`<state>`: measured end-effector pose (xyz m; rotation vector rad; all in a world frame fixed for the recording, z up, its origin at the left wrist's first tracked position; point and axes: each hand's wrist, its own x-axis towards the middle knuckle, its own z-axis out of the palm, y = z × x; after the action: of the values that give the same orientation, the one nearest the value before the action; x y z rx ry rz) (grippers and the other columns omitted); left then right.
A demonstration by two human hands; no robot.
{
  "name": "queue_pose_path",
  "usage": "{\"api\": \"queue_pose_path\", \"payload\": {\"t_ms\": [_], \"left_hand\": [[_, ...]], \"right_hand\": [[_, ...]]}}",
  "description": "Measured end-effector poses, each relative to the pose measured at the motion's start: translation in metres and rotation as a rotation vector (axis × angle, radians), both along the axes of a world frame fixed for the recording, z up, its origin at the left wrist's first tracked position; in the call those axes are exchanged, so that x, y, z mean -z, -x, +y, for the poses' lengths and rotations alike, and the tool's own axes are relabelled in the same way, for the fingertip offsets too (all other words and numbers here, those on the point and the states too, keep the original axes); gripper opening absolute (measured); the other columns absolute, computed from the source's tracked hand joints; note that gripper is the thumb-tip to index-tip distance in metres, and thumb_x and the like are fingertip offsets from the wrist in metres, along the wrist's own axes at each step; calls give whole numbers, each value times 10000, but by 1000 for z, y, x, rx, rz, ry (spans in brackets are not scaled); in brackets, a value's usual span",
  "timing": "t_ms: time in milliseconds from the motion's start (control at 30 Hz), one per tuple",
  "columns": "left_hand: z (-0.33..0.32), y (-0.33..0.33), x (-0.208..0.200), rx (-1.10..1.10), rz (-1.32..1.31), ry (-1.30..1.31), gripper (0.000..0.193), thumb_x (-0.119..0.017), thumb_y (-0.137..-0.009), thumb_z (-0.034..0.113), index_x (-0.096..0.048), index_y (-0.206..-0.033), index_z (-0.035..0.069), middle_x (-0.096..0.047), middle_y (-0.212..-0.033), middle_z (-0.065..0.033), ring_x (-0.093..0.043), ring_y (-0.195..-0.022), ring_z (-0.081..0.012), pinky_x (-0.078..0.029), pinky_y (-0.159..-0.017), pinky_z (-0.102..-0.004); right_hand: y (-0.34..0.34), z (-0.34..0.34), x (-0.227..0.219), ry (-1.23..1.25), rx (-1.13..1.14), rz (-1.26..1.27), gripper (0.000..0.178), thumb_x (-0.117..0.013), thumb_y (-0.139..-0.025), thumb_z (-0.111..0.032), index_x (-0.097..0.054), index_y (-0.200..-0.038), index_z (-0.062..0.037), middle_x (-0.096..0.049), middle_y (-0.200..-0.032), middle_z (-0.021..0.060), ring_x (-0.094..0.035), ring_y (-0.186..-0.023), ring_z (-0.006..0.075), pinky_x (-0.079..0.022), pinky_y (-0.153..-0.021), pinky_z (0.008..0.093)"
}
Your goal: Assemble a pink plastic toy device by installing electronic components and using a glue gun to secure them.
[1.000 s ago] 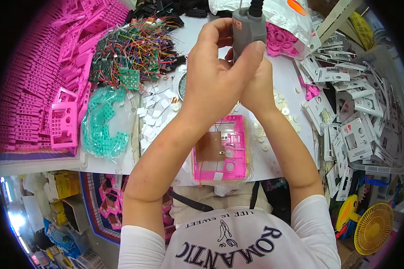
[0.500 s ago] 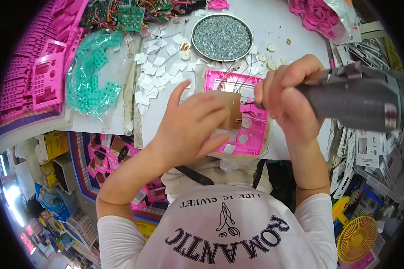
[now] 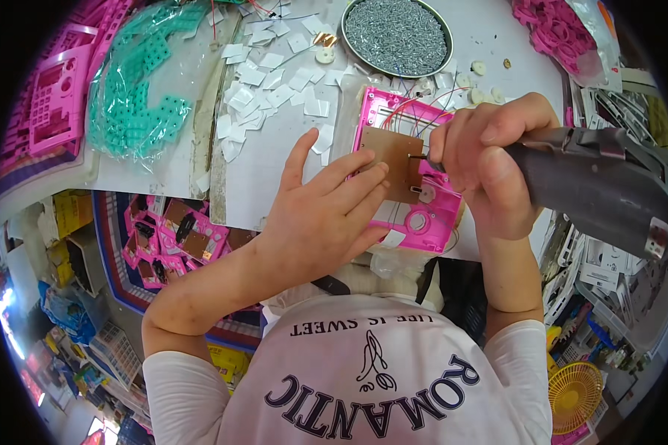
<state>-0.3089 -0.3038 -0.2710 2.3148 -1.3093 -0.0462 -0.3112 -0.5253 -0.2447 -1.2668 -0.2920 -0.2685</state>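
A second ago your hands were together at the driver (image 3: 586, 176); now your right hand (image 3: 497, 156) alone grasps it, angled in from the right, with its bit at the right edge of the brown board (image 3: 390, 167). Your left hand (image 3: 323, 211) is spread and clutches nothing, fingertips on that board in the pink case (image 3: 441, 211), just right of centre, which seems to steady it for the bit. Loose wires (image 3: 404, 111) cross the case's upper end and could snag; the screw dish (image 3: 397, 37) and white squares (image 3: 280, 95) lie beyond on the bench (image 3: 252, 194).
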Motion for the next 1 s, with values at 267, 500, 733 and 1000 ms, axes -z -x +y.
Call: {"api": "queue_pose_path", "payload": {"t_ms": [267,500,733,1000], "left_hand": [[1,0,2,-3,-3,13,432,-760,-800,354,-700,-1130,82,-644,-1271,-23,-546,-1288,-195,-181,-1179,-617],[1,-1,1,10,12,14,405,-765,-787,302,-685,-1125,92,-626,-1283,-47,-537,-1286,-209,-211,-1170,-612],[-13,-24,-4,-32,89,77,385,-782,-759,187,-630,-1095,76,-581,-1343,-141,-537,-1277,-306,-313,-1110,-595],[-12,-49,-24,-29,203,179,264,-765,-840,132,-701,-1076,33,-730,-1057,-132,-697,-962,-313,-542,-826,-356]], "right_hand": [[-5,6,-4,86,-32,-32,229,-669,-960,-200,-465,-946,-97,-515,-637,30,-478,-551,138,-487,-644,351],[-5,4,-9,134,-51,-3,228,-661,-960,-194,-458,-932,-95,-509,-635,34,-468,-544,141,-475,-629,349],[-18,-28,-28,75,-165,-121,184,-487,-999,-209,-550,-1125,-92,-430,-676,-13,-402,-591,132,-422,-676,351],[-29,-88,-57,132,-175,-117,340,-415,-1023,-174,-573,-1242,32,-539,-816,17,-526,-738,147,-422,-843,393]]}}
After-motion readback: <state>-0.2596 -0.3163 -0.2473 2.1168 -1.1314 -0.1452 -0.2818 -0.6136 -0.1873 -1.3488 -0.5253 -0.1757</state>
